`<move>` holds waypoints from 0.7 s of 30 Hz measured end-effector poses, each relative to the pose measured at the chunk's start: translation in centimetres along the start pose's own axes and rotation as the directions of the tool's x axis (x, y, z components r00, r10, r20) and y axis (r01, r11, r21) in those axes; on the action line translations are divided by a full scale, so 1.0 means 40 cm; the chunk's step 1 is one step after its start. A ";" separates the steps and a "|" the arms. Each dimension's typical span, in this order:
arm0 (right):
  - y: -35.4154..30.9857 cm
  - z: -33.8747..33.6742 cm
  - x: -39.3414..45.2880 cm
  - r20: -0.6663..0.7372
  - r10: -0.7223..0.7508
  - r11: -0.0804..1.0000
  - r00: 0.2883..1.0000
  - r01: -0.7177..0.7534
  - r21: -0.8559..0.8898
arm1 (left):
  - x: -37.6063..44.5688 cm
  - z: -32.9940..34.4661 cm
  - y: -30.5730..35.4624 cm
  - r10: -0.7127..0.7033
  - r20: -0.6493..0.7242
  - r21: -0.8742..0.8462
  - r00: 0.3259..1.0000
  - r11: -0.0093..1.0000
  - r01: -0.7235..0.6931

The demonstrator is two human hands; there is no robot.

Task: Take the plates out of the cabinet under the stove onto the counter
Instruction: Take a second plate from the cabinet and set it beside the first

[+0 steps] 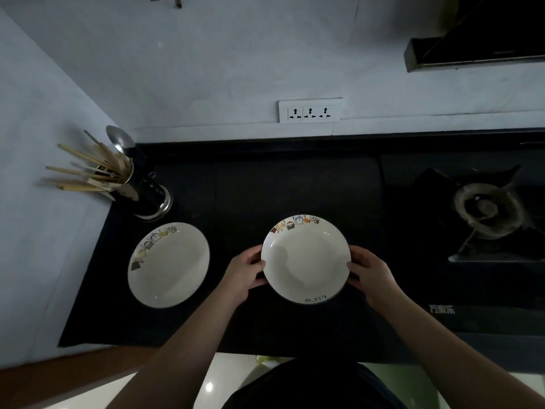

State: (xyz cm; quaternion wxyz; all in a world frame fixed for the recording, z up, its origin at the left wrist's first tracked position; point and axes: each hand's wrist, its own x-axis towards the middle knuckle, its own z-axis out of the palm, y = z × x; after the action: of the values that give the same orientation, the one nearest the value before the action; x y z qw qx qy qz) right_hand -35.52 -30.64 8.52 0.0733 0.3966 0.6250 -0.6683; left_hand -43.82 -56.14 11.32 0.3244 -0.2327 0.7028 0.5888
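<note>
Single head-worn view, looking steeply down over the dark counter, close, wall at the top

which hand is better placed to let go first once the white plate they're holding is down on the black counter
Probably either. The left hand and right hand grip opposite edges of the white plate with house drawings on its rim, held evenly. The left is nearer the matching white plate already lying on the black counter.
</note>
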 end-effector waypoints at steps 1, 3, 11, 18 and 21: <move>0.001 0.000 0.001 -0.003 0.001 1.000 1.000 -0.001 -0.001 | 0.000 0.000 0.001 -0.001 -0.001 0.005 1.000 1.000 0.001; 0.002 0.003 0.004 -0.008 0.005 1.000 1.000 -0.005 -0.002 | 0.000 0.000 0.002 -0.005 -0.003 0.013 1.000 1.000 0.005; 0.032 -0.002 0.004 -0.019 0.019 0.999 1.000 -0.019 -0.025 | 0.001 -0.001 -0.004 -0.002 -0.013 0.071 1.000 0.997 0.003; 0.033 -0.008 0.006 -0.001 -0.030 0.986 1.000 0.029 -0.165 | -0.003 0.001 -0.010 0.000 -0.023 0.110 1.000 0.994 0.003; 0.018 -0.012 0.013 -0.015 -0.062 0.951 0.998 0.055 -0.303 | -0.008 -0.002 -0.009 0.028 -0.070 0.131 0.997 0.991 -0.019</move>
State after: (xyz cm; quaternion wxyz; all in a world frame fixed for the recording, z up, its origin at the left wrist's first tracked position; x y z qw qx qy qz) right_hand -35.22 -30.16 7.68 0.1058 0.3702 0.7321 -0.5619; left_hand -43.34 -56.32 11.32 0.3064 -0.2236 0.7536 0.5368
